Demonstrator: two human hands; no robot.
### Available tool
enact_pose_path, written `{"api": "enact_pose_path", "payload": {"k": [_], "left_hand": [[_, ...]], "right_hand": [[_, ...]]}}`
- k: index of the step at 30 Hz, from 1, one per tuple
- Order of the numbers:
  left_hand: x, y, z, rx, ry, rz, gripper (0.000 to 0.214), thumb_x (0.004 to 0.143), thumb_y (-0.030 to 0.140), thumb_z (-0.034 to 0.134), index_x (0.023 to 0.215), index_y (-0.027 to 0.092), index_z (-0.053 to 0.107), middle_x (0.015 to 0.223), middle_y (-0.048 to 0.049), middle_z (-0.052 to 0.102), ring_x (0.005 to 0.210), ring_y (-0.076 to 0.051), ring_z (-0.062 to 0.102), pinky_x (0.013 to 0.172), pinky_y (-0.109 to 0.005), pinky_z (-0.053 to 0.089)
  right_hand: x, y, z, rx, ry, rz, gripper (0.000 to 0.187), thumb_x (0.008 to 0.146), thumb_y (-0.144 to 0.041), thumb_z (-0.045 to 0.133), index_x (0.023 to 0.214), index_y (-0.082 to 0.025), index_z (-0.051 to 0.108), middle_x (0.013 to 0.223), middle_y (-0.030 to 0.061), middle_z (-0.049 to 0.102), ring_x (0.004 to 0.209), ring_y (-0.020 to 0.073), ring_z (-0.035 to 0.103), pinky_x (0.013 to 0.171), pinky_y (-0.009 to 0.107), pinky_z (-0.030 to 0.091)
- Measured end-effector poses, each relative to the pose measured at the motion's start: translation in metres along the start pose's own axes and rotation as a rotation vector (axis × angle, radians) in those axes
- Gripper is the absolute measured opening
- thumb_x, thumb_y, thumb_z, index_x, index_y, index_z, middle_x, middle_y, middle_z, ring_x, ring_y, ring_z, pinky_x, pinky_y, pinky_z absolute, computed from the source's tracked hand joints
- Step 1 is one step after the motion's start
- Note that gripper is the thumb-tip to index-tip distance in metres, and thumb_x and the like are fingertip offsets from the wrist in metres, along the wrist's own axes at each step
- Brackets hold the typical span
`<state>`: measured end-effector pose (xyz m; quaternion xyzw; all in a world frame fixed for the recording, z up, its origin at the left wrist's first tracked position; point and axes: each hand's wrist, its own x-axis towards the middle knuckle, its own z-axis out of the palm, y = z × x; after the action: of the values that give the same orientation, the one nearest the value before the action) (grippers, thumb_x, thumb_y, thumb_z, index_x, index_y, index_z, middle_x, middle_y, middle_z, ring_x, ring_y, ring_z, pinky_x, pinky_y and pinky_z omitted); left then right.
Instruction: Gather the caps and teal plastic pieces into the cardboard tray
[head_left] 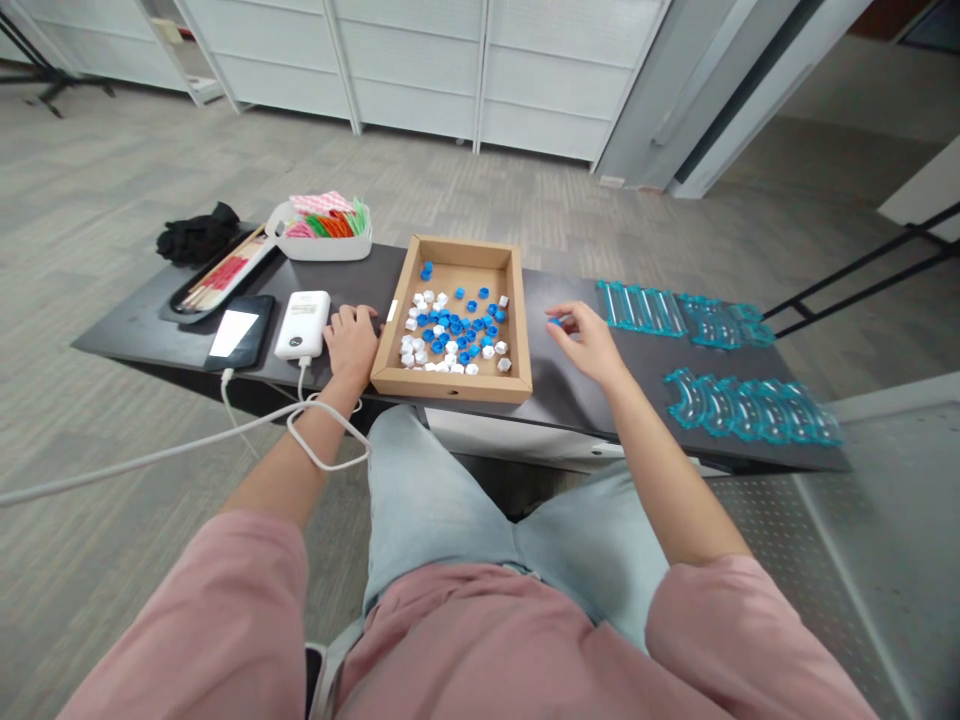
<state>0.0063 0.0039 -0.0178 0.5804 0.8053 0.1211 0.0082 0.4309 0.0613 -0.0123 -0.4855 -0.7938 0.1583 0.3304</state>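
The room is bright, with soft, even light that seems to come from above. Nothing looks dark or hard to see. Shadows are pale and small: a faint one lies under the right hand on the dark table, and another sits inside the cardboard tray along its walls. The table top shows a dull shine but no strong glare. The picture bends at the edges, so the white wall panels lean and the floor curves. The middle is sharp. The pink sleeves near the bottom look a bit soft.
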Motion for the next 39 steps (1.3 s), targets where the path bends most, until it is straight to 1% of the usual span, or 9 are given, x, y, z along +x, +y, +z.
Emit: {"api": "enact_pose_path", "payload": {"k": [3, 6, 11, 14, 18, 22, 25, 30, 39], "left_hand": [[0.000, -0.001, 0.000, 0.005, -0.013, 0.004, 0.045, 0.117, 0.023, 0.041, 0.153, 0.014, 0.067, 0.156, -0.0267, 0.061, 0.144, -0.040, 0.056, 0.114, -0.048, 0.042], [0.000, -0.002, -0.001, 0.017, -0.027, -0.002, 0.047, 0.118, 0.024, 0.039, 0.155, 0.014, 0.066, 0.157, -0.0270, 0.060, 0.145, -0.040, 0.056, 0.114, -0.048, 0.042], [0.000, -0.001, -0.002, 0.010, -0.023, -0.013, 0.045, 0.118, 0.026, 0.040, 0.154, 0.016, 0.066, 0.158, -0.0263, 0.061, 0.146, -0.041, 0.056, 0.116, -0.049, 0.044], [0.000, 0.000, -0.002, 0.007, -0.011, -0.015, 0.046, 0.119, 0.028, 0.041, 0.154, 0.015, 0.067, 0.159, -0.0270, 0.062, 0.147, -0.042, 0.056, 0.119, -0.051, 0.045], [0.002, 0.003, -0.003, 0.052, -0.028, -0.039, 0.050, 0.119, 0.026, 0.036, 0.157, 0.013, 0.067, 0.161, -0.0276, 0.061, 0.148, -0.042, 0.057, 0.121, -0.052, 0.046], [0.003, 0.002, -0.002, 0.094, -0.022, -0.046, 0.050, 0.118, 0.025, 0.038, 0.156, 0.013, 0.067, 0.161, -0.0270, 0.062, 0.147, -0.041, 0.060, 0.120, -0.051, 0.048], [0.003, 0.000, 0.000, 0.114, -0.001, -0.043, 0.048, 0.118, 0.026, 0.039, 0.154, 0.015, 0.069, 0.160, -0.0259, 0.064, 0.146, -0.040, 0.062, 0.118, -0.049, 0.051], [0.005, -0.002, 0.005, 0.119, 0.019, -0.049, 0.047, 0.118, 0.028, 0.038, 0.151, 0.017, 0.070, 0.157, -0.0238, 0.066, 0.144, -0.038, 0.064, 0.117, -0.048, 0.051], [0.006, -0.002, 0.004, 0.100, 0.005, -0.058, 0.047, 0.118, 0.028, 0.040, 0.153, 0.017, 0.069, 0.158, -0.0255, 0.064, 0.143, -0.039, 0.063, 0.117, -0.048, 0.050]], "right_hand": [[0.019, -0.037, 0.005, 0.020, -0.067, -0.095, 0.043, 0.112, -0.050, 0.063, 0.148, -0.028, 0.074, 0.142, 0.0134, 0.074, 0.103, 0.0285, 0.076, 0.099, 0.049, 0.067], [0.027, -0.048, 0.001, -0.018, -0.073, -0.116, 0.047, 0.115, -0.048, 0.059, 0.157, -0.029, 0.070, 0.152, 0.0143, 0.069, 0.108, 0.0293, 0.076, 0.102, 0.049, 0.066], [0.004, 0.002, -0.022, -0.121, 0.029, 0.020, 0.041, 0.115, -0.048, 0.057, 0.145, -0.026, 0.075, 0.141, 0.0153, 0.074, 0.105, 0.0290, 0.075, 0.098, 0.048, 0.066], [-0.025, 0.041, -0.032, -0.258, 0.034, 0.178, 0.044, 0.111, -0.046, 0.060, 0.145, -0.023, 0.076, 0.145, 0.0197, 0.074, 0.120, 0.0361, 0.075, 0.109, 0.056, 0.063], [-0.047, 0.072, -0.033, -0.461, 0.063, 0.408, 0.068, 0.106, -0.044, 0.066, 0.170, -0.020, 0.062, 0.179, 0.0247, 0.056, 0.160, 0.0466, 0.054, 0.128, 0.070, 0.047], [-0.041, 0.085, -0.026, -0.539, 0.087, 0.485, 0.070, 0.110, -0.050, 0.063, 0.175, -0.022, 0.058, 0.189, 0.0231, 0.044, 0.172, 0.0454, 0.039, 0.135, 0.070, 0.035], [-0.037, 0.087, -0.021, -0.540, 0.086, 0.449, 0.056, 0.114, -0.049, 0.058, 0.160, -0.020, 0.070, 0.183, 0.0248, 0.052, 0.168, 0.0439, 0.045, 0.134, 0.068, 0.036], [-0.044, 0.081, -0.020, -0.515, 0.124, 0.365, 0.041, 0.112, -0.051, 0.065, 0.134, -0.019, 0.079, 0.161, 0.0261, 0.065, 0.143, 0.0417, 0.065, 0.119, 0.058, 0.051], [-0.042, 0.067, -0.018, -0.478, 0.170, 0.435, 0.025, 0.112, -0.038, 0.061, 0.117, -0.023, 0.080, 0.135, 0.0199, 0.076, 0.124, 0.0374, 0.071, 0.105, 0.049, 0.053]]}}
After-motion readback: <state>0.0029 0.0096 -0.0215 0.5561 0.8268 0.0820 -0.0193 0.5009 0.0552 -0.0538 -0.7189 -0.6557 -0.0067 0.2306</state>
